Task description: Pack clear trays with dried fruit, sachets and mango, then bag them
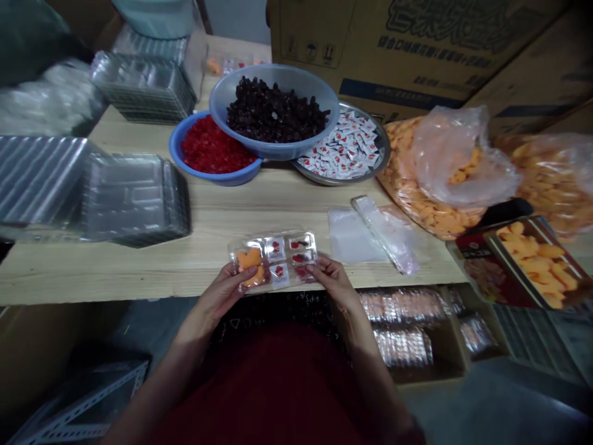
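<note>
A clear plastic tray (274, 261) is held at the front edge of the wooden table. Orange pieces fill its left compartment, small white packets with red marks lie in the middle, and red and dark pieces are on the right. My left hand (223, 290) grips its left end, thumb on top. At the right end, my right hand (334, 279) holds it the same way. Beyond it stand a blue bowl of red pieces (215, 148), a translucent bowl of dark pieces (275, 114) and a metal bowl of white packets (347, 148).
Stacks of clear trays (134, 198) stand at the left. Plastic bags (386, 232) lie right of centre. Bags of orange pieces (430, 179) and an open box (532, 262) are at the right. Below the table edge, a carton (445, 352) holds packed trays. Large cartons (407, 49) rise behind.
</note>
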The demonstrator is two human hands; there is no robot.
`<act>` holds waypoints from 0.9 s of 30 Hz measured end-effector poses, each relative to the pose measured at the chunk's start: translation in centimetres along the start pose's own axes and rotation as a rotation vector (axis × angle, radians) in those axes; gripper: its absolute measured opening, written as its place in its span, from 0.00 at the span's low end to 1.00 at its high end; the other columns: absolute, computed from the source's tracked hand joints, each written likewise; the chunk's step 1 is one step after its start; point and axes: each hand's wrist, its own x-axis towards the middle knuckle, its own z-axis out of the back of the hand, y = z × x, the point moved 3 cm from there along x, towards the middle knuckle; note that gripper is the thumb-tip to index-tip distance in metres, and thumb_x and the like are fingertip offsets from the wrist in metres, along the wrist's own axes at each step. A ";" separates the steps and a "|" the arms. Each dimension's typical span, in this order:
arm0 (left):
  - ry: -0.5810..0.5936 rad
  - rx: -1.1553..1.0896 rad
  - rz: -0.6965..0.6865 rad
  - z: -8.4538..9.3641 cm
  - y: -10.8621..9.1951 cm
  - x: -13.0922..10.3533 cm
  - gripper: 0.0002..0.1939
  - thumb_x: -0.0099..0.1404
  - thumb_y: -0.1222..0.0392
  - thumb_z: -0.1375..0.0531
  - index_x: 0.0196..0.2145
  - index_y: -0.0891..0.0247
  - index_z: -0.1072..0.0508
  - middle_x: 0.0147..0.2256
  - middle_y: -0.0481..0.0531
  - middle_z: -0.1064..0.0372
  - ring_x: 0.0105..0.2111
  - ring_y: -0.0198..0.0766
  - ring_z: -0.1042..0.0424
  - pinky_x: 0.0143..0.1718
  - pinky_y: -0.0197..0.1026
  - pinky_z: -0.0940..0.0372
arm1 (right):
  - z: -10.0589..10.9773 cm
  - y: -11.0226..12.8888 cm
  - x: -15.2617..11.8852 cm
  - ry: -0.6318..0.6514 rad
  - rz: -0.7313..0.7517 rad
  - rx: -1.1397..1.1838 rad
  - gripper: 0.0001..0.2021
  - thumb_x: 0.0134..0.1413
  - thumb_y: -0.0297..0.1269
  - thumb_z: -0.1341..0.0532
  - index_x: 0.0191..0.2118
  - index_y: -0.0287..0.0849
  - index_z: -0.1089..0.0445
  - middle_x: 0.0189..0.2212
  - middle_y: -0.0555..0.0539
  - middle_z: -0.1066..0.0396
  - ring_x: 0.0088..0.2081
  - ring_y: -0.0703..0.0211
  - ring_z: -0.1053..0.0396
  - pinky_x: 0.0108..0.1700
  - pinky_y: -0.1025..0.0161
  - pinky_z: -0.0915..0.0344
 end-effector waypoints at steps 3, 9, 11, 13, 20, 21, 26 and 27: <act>-0.111 -0.100 -0.028 0.1 -0.2 -0.1 0.12 0.55 0.71 0.28 0.38 0.66 0.21 0.37 0.54 0.20 0.32 0.34 0.20 0.25 0.26 0.30 | 3.2 2.4 0.6 -0.276 0.188 -0.424 0.24 0.59 0.51 0.34 0.55 0.42 0.25 0.40 0.43 0.21 0.40 0.52 0.25 0.45 0.56 0.29; -0.158 -0.114 -0.068 0.1 -0.5 0.1 0.14 0.59 0.72 0.32 0.43 0.66 0.22 0.42 0.56 0.20 0.37 0.37 0.19 0.34 0.31 0.23 | 6.4 4.7 3.6 -0.498 0.059 -1.389 0.09 0.58 0.32 0.37 0.39 0.35 0.21 0.44 0.31 0.26 0.47 0.41 0.29 0.45 0.54 0.33; -0.150 -0.111 -0.071 0.0 -0.4 0.1 0.13 0.59 0.72 0.32 0.43 0.65 0.22 0.42 0.55 0.20 0.38 0.38 0.19 0.36 0.32 0.23 | 6.4 4.7 4.5 -0.455 0.015 -1.378 0.08 0.57 0.27 0.40 0.36 0.35 0.21 0.42 0.31 0.26 0.45 0.43 0.28 0.43 0.56 0.35; -0.137 -0.109 -0.069 -0.2 -0.3 0.2 0.14 0.58 0.71 0.32 0.43 0.64 0.22 0.42 0.54 0.19 0.37 0.37 0.19 0.35 0.31 0.23 | 6.7 4.8 5.1 -0.437 0.003 -1.292 0.09 0.54 0.23 0.40 0.31 0.36 0.22 0.38 0.33 0.25 0.42 0.45 0.26 0.42 0.57 0.36; -0.122 -0.117 -0.074 -1.8 -0.4 1.3 0.13 0.58 0.71 0.32 0.42 0.63 0.22 0.41 0.52 0.19 0.36 0.36 0.19 0.38 0.32 0.23 | 10.6 4.9 6.4 -0.409 0.025 -0.927 0.11 0.45 0.32 0.31 0.19 0.41 0.31 0.20 0.49 0.30 0.25 0.61 0.35 0.31 0.64 0.41; -0.110 -0.115 -0.079 -2.3 -0.3 1.6 0.13 0.59 0.70 0.32 0.43 0.63 0.22 0.41 0.52 0.19 0.38 0.36 0.19 0.40 0.34 0.22 | 11.1 4.7 6.5 -0.386 0.022 -0.861 0.13 0.45 0.37 0.30 0.18 0.42 0.33 0.18 0.51 0.32 0.22 0.63 0.38 0.28 0.65 0.43; -0.031 -0.126 -0.092 -4.7 0.4 3.2 0.16 0.59 0.68 0.32 0.46 0.64 0.23 0.44 0.54 0.20 0.42 0.38 0.20 0.45 0.36 0.23 | 12.0 4.1 6.2 -0.246 0.006 -0.629 0.20 0.44 0.53 0.34 0.17 0.41 0.32 0.14 0.52 0.35 0.18 0.67 0.43 0.23 0.67 0.47; -0.012 -0.131 -0.097 -5.1 0.5 3.5 0.17 0.59 0.68 0.31 0.47 0.64 0.23 0.45 0.54 0.20 0.43 0.39 0.20 0.46 0.37 0.23 | 12.0 4.0 6.1 -0.232 0.003 -0.609 0.20 0.43 0.53 0.35 0.17 0.41 0.31 0.15 0.51 0.34 0.19 0.67 0.42 0.23 0.67 0.46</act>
